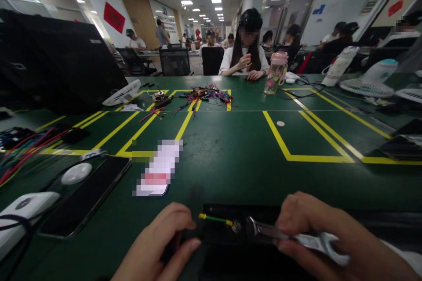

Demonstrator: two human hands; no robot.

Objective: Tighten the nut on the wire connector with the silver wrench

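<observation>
Quite shiny, a silver wrench (310, 242)

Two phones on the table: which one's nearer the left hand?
The lit, pale-screened phone, just beyond the left hand; the dark phone lies farther left.

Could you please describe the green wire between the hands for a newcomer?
On the green table, look between the left hand and the right hand. Against the black part there shows the wire: short, green, yellow at both ends, unlike the silver wrench beside it.
</observation>
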